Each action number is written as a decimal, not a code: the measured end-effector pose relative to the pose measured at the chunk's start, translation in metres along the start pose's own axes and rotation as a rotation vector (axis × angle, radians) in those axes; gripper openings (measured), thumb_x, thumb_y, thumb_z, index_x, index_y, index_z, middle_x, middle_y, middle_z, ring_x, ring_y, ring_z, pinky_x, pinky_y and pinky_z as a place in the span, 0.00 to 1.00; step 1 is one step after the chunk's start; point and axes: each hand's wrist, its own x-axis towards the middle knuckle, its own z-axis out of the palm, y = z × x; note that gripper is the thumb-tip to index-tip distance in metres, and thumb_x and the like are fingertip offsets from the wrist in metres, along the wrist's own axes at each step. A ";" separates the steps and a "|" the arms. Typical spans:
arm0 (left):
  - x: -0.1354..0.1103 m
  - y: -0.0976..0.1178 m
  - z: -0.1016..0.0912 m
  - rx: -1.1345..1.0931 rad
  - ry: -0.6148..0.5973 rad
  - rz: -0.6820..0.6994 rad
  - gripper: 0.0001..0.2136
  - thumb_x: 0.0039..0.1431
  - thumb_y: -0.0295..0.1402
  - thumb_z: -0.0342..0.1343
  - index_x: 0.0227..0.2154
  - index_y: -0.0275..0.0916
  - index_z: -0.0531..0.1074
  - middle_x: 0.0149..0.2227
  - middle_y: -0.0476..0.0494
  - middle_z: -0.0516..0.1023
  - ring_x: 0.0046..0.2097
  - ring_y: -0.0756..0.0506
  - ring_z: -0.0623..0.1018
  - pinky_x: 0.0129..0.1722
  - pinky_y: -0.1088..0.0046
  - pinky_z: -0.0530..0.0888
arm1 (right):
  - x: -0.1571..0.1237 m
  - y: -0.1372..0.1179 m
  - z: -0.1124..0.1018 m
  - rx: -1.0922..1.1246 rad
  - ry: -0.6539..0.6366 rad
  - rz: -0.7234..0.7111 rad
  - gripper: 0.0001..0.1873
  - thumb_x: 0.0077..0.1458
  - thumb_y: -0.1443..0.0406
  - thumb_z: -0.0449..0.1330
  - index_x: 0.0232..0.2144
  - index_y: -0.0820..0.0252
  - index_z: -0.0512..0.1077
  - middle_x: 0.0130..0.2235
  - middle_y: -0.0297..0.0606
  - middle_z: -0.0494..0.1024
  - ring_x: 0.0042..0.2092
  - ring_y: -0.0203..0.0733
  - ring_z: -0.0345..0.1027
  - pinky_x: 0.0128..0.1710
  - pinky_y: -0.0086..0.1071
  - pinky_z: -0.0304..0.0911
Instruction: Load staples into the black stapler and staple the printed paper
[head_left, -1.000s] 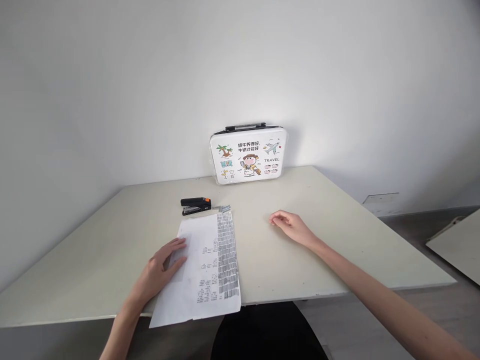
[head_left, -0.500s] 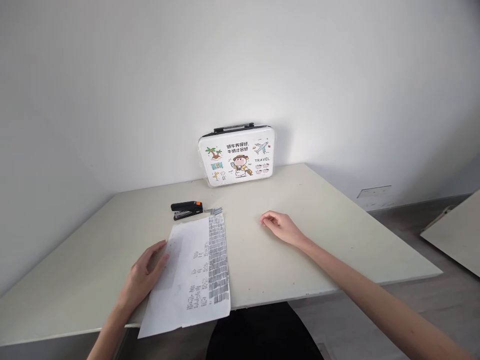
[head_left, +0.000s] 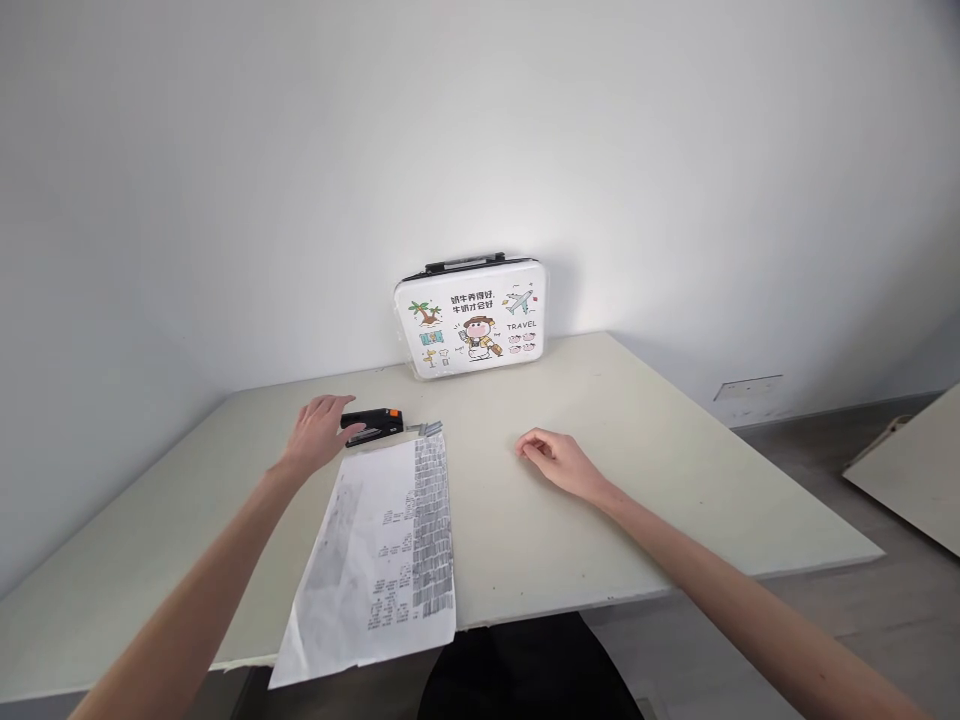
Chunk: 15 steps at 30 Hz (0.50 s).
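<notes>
Black stapler (head_left: 377, 425): lying on table (head_left: 600, 545)
Left hand (head_left: 319, 433): at stapler's left end, with fingers spread, cannot tell if touching
Right hand (head_left: 559, 462): right of stapler, loosely clenched
Printed sheet (head_left: 360, 565): just in front of stapler

A pale surface (head_left: 675, 450) abuts a plain white wall (head_left: 300, 180), which is brightest behind the surface and shades to grey on either side. Right of the surface lie a rectangular wall plate (head_left: 750, 387), dark skirting (head_left: 825, 416), grey floor (head_left: 802, 460) and a second pale furniture panel (head_left: 915, 465).
</notes>
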 end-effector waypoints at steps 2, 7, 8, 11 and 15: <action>0.011 -0.006 0.002 0.002 -0.088 -0.016 0.22 0.62 0.48 0.49 0.50 0.40 0.75 0.53 0.32 0.80 0.59 0.29 0.74 0.59 0.48 0.66 | 0.000 0.000 0.000 0.004 -0.002 0.001 0.10 0.62 0.59 0.55 0.35 0.48 0.77 0.38 0.34 0.83 0.39 0.44 0.75 0.39 0.36 0.67; 0.011 -0.011 0.007 -0.022 -0.114 -0.048 0.19 0.63 0.46 0.47 0.47 0.45 0.76 0.50 0.40 0.83 0.47 0.35 0.81 0.45 0.60 0.75 | 0.001 -0.003 0.000 0.011 -0.004 0.001 0.10 0.61 0.59 0.55 0.34 0.48 0.77 0.37 0.33 0.83 0.38 0.44 0.75 0.38 0.36 0.66; 0.010 -0.011 0.007 -0.024 -0.109 -0.051 0.18 0.63 0.46 0.47 0.47 0.45 0.76 0.51 0.40 0.82 0.47 0.35 0.81 0.43 0.61 0.75 | 0.002 -0.004 0.000 0.011 -0.005 0.001 0.10 0.61 0.60 0.55 0.34 0.48 0.77 0.38 0.33 0.83 0.38 0.44 0.75 0.38 0.36 0.66; 0.007 -0.008 0.004 -0.021 -0.083 -0.036 0.17 0.63 0.44 0.47 0.47 0.45 0.75 0.50 0.39 0.82 0.47 0.35 0.81 0.43 0.62 0.76 | 0.002 -0.005 0.000 0.018 -0.005 0.002 0.10 0.61 0.60 0.55 0.35 0.49 0.77 0.38 0.34 0.83 0.38 0.44 0.75 0.38 0.36 0.66; 0.001 0.003 -0.007 -0.002 -0.015 0.024 0.18 0.67 0.40 0.42 0.50 0.41 0.73 0.53 0.35 0.79 0.50 0.33 0.79 0.53 0.54 0.72 | 0.001 -0.006 -0.001 0.037 -0.008 0.008 0.10 0.61 0.60 0.55 0.34 0.49 0.77 0.38 0.34 0.83 0.38 0.44 0.75 0.39 0.36 0.66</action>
